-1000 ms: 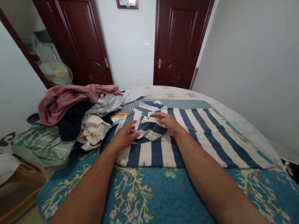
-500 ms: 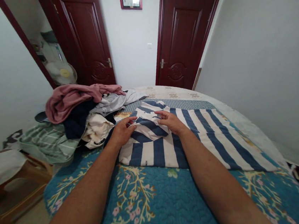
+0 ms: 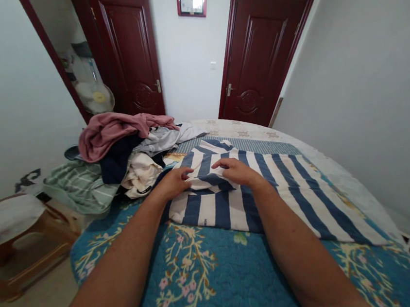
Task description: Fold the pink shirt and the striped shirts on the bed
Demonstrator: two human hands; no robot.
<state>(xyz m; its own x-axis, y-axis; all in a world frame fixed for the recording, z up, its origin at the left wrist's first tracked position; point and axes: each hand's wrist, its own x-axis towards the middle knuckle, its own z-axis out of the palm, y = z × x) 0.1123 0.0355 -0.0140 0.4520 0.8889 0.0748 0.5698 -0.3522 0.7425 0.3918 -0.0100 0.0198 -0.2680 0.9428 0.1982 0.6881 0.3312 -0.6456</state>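
A blue-and-white striped shirt (image 3: 288,179) lies spread across the table, its collar part at the far side and its long body reaching to the right. My left hand (image 3: 176,182) is at the left part of the shirt, fingers curled on a raised fold of the cloth. On the other side of that fold, my right hand (image 3: 239,172) holds the cloth between bent fingers, its index finger pointing left. The fold sags a little between both hands. Some fingertips are hidden by the cloth and the hands themselves.
A teal floral quilted cover (image 3: 217,274) lies under the shirt. To the left is a heap of clothes with a pink garment (image 3: 115,131), a cream one (image 3: 141,172) and a green checked one (image 3: 79,183). A stool (image 3: 27,240) stands at the lower left.
The striped fold between my hands has come down and flattened, showing flat stripes behind it. Both hands have closed more on the cloth. The view has shifted slightly.
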